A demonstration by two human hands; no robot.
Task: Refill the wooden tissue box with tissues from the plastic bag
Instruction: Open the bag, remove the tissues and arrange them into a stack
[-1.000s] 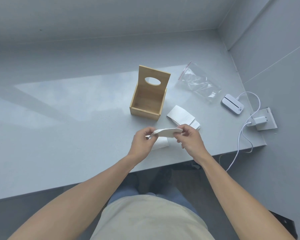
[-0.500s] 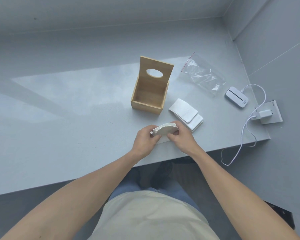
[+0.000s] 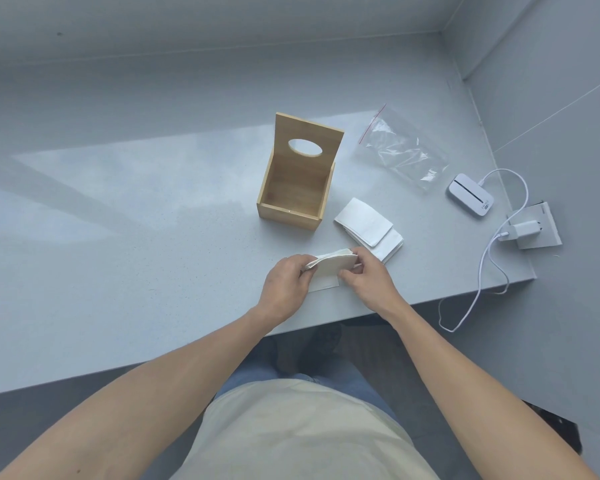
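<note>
The wooden tissue box (image 3: 293, 206) stands open on the grey table, its lid with an oval hole tilted up at the back; the inside looks empty. Right of it lies a flat stack of white tissues (image 3: 369, 227). Behind that lies the clear plastic bag (image 3: 400, 150), flat and empty. Near the table's front edge, my left hand (image 3: 284, 285) and my right hand (image 3: 364, 275) both grip a bent bundle of white tissues (image 3: 333, 266), held on its edge. One more tissue lies on the table beneath it.
A small white device (image 3: 471, 199) with a white cable (image 3: 489, 258) lies at the right, plugged through a white charger (image 3: 522, 230) into a socket block. The table's front edge (image 3: 430, 299) runs just below my hands. Walls close off the back and right.
My hands have pressed the tissue bundle from a flat span into a tighter bent pack and lowered it toward the table. The camera view shifted slightly.
</note>
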